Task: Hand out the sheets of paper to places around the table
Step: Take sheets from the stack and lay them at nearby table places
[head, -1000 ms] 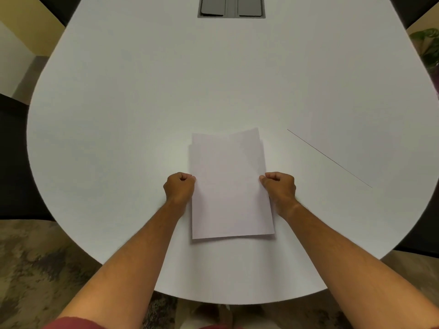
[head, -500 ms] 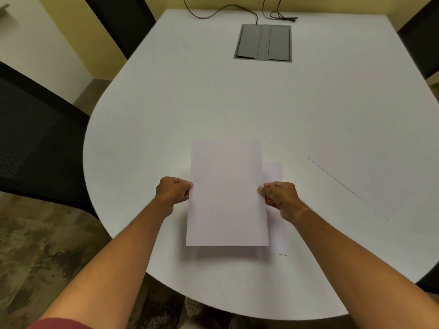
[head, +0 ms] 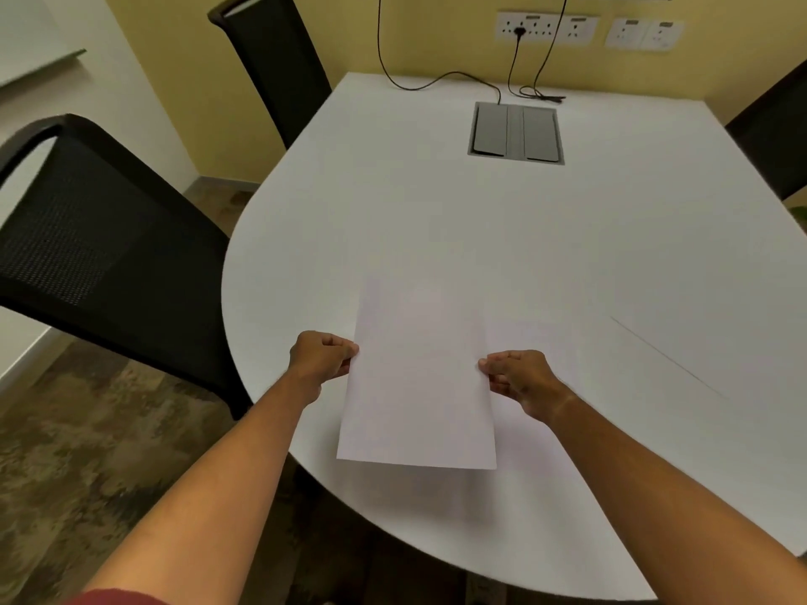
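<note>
both hands, left grip [head: 322,355] and right grip [head: 519,377], pinch the side edges of a sheet of paper [head: 419,386] lifted just above the near counter [head: 393,211], one sheet [head: 530,342] lying beneath. this looks like carrying; next it likely needs setting before the mesh chair [head: 109,251] at left.

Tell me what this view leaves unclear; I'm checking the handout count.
- How many sheets are in the held stack: only the top sheet faces the head camera.
- Sheet on the table: partly covered by the stack and the right hand.
- Left hand fingers: curled under the paper.
</note>
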`<state>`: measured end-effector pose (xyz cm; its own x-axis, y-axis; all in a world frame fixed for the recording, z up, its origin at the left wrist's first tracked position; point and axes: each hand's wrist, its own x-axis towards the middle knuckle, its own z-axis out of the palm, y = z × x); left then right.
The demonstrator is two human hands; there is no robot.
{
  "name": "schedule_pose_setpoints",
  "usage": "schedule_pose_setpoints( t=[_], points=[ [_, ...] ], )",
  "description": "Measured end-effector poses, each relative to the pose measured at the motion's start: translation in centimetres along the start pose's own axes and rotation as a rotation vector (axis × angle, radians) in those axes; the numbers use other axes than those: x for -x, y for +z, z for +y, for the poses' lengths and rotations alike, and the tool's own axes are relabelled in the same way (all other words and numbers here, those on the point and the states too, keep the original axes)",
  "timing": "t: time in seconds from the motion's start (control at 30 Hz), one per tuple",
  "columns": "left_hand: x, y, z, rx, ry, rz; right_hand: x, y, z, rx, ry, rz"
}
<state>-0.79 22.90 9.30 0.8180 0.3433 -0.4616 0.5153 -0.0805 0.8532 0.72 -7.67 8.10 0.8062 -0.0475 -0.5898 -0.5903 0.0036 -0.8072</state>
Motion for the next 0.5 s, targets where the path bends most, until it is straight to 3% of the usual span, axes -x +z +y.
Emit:
schedule_pose_setpoints(
  t=[0.27,0.5],
  points=[
    [-2.3,-7.4,0.8,-0.033,0.043,-0.034,2.4,8.3,1.1,-0.072,-0.052,0.054],
    [-6.5,-9.4,1.9,-0.08,0.039,-0.104,2.2,11.3,1.2,-0.113,-0.042,0.114]
  ],
)
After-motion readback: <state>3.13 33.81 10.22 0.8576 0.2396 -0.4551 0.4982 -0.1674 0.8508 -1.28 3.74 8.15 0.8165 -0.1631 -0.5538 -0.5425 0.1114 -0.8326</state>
